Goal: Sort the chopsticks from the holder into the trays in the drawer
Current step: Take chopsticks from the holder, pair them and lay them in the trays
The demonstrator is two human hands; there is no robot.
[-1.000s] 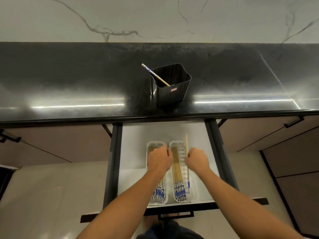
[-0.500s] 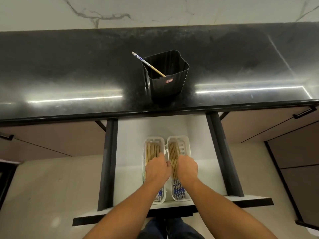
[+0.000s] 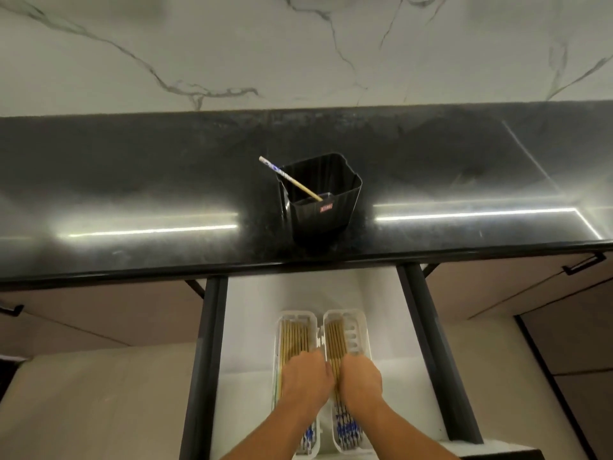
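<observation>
A glossy black countertop (image 3: 132, 180) runs across the whole view, with 2 bright light streaks (image 3: 149, 230) mirrored along its front. Behind it, at 12 o'clock, rises a white marble wall (image 3: 298, 54) crossed by grey veins.

The black holder (image 3: 328, 214) stands upright on the countertop near its front edge. In it, 1 chopstick (image 3: 292, 179) leans toward 10 o'clock, its blue-and-white patterned end sticking out over the rim.

Below the counter edge, at 6 o'clock from the holder, the drawer (image 3: 252, 310) is pulled out. It has a white floor and dark side rails (image 3: 205, 343). In it, 2 white trays lie side by side, touching along their long edges: the left tray (image 3: 278, 330) and the right tray (image 3: 363, 330). Each carries a row of chopsticks (image 3: 293, 340) lying lengthwise, plain ends toward 12 o'clock and patterned ends toward 6 o'clock.

The left hand (image 3: 305, 376) rests knuckles-up on the left tray's chopsticks. The right hand (image 3: 361, 376) rests the same way on those in the right tray. The hands are just beside each other. Their fingers bend down out of sight, so I cannot tell whether either pinches anything.

Brown cabinet fronts (image 3: 99, 313) flank the drawer at 9 and 3 o'clock, with a black handle (image 3: 582, 265) on the right one. A pale floor (image 3: 83, 393) shows beneath at 8 o'clock.
</observation>
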